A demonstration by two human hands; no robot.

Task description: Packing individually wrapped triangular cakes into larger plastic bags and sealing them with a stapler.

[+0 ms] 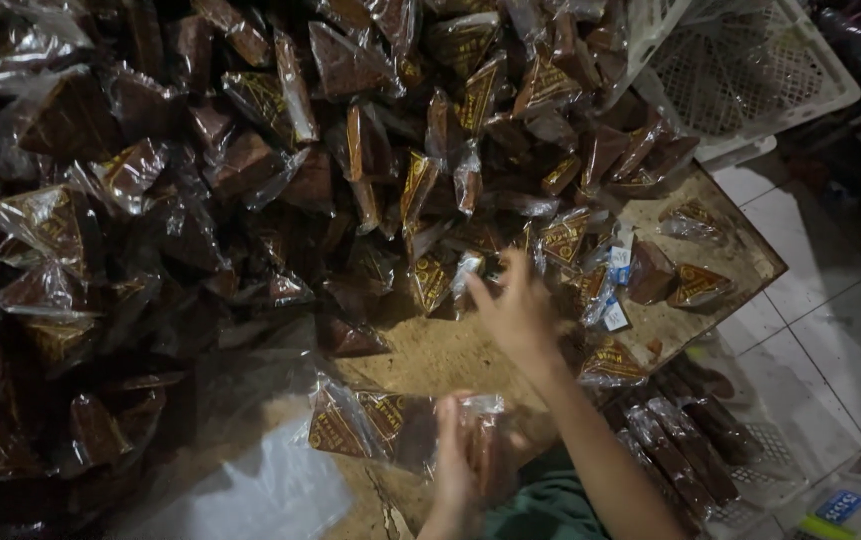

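Note:
A big heap of brown triangular cakes in clear plastic wrappers [250, 170] covers a wooden board [440, 355]. My right hand [518, 305] reaches out to the heap's near edge, fingers spread, touching a wrapped piece by the small white-and-blue labels [615, 315]. My left hand [455, 460] is low near my body. It holds a clear plastic bag [380, 425] with a few wrapped brown pieces inside.
A white plastic crate [740, 70] stands at the top right behind the heap. Filled bags of brown pieces [680, 440] lie in a tray below the board's right edge. White floor tiles [830, 330] are on the right. Loose clear plastic [270, 490] lies at the bottom.

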